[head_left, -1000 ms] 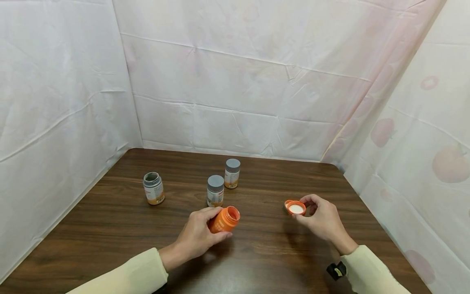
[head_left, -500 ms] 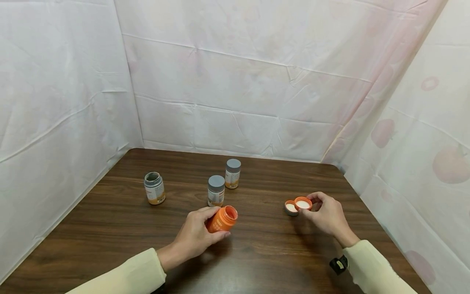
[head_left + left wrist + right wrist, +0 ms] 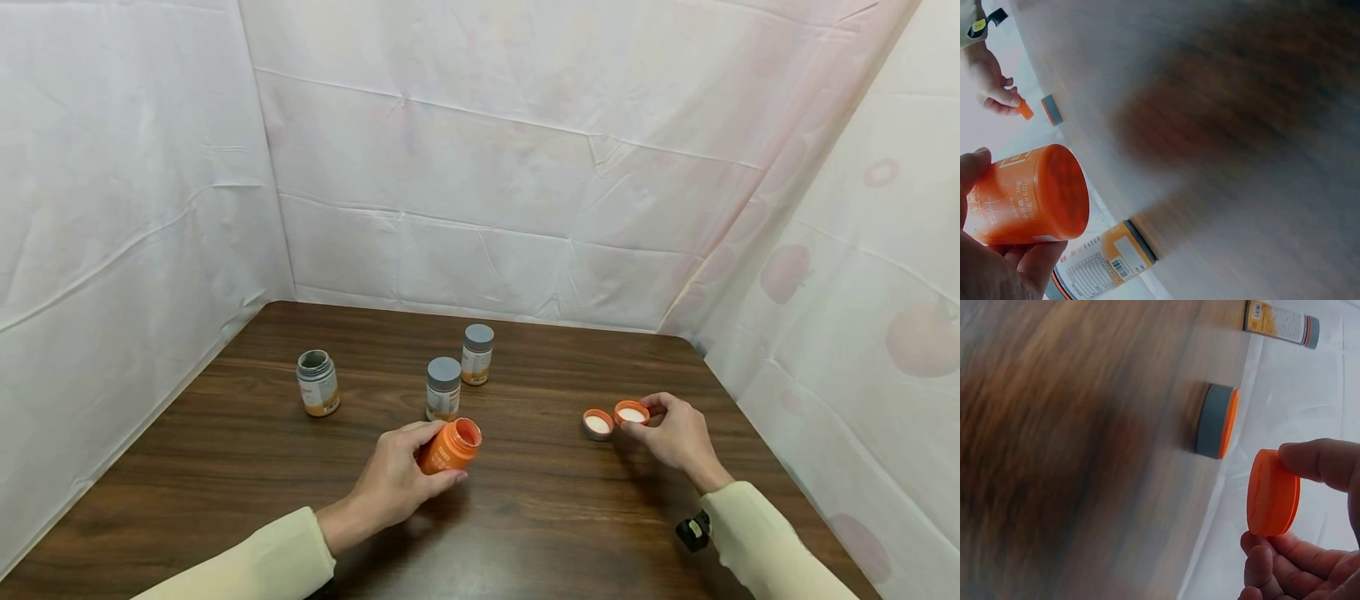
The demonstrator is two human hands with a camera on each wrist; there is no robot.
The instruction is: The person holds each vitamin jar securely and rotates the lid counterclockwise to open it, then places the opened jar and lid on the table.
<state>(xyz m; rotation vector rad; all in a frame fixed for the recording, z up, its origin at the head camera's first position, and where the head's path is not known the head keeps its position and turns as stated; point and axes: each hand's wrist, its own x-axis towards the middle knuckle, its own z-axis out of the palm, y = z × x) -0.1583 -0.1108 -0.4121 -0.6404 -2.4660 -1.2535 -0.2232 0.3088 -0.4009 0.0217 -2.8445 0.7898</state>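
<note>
My left hand (image 3: 393,477) grips an orange bottle (image 3: 452,447), lidless and tilted with its mouth toward the upper right. The left wrist view shows that bottle's base (image 3: 1063,192) raised off the table. Between thumb and fingers my right hand (image 3: 678,433) pinches an orange lid (image 3: 632,413), its white-lined inside facing up. In the right wrist view the lid (image 3: 1272,492) hangs above the tabletop. Just left of it, a grey lid with an orange inner rim (image 3: 597,424) lies upturned on the table.
Two grey-capped bottles, one nearer (image 3: 443,390) and one farther back (image 3: 477,355), stand beyond the left hand. At the left stands a lidless grey bottle (image 3: 318,383). The dark wood table (image 3: 540,517) is bordered by pale sheeting (image 3: 480,167) at back and sides.
My right hand has moved the orange lid rightward, from over the grey lid to beside it, uncovering the grey lid. My left hand with the orange bottle has barely shifted.
</note>
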